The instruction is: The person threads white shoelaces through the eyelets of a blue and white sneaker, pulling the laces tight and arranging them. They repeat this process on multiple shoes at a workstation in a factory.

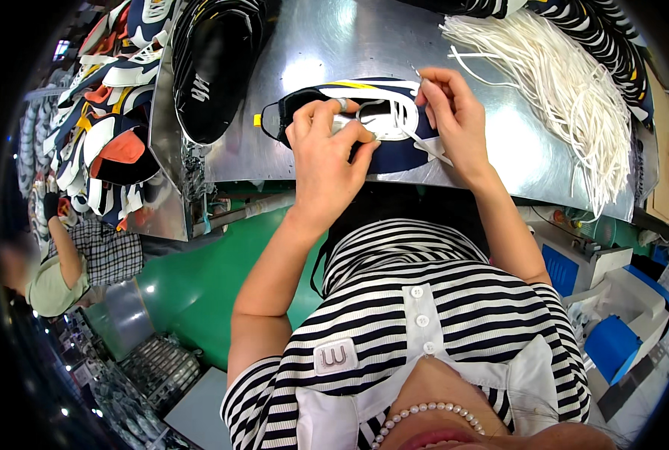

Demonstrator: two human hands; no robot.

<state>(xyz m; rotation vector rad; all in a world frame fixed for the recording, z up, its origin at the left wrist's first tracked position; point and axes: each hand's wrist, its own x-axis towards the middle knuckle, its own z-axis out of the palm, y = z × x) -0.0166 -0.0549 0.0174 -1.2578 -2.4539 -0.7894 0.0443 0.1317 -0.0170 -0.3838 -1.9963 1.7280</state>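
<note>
A navy and white shoe upper with yellow trim lies sideways on the metal table, its black collar to the left. My left hand rests over it, thumb and forefinger pinched at the edge of the eyelet opening. White shoelace crosses the opening in a few rows and runs rightward to my right hand. That hand is closed beside the toe end, with a thin pointed tip sticking out past its fingertips. Whether the tip belongs to the lace or to a small tool, I cannot make out.
A bundle of loose white laces hangs over the table's right edge. Nested black uppers stand at the left; more line the far right. Finished-looking uppers are piled farther left. A person is at the far left.
</note>
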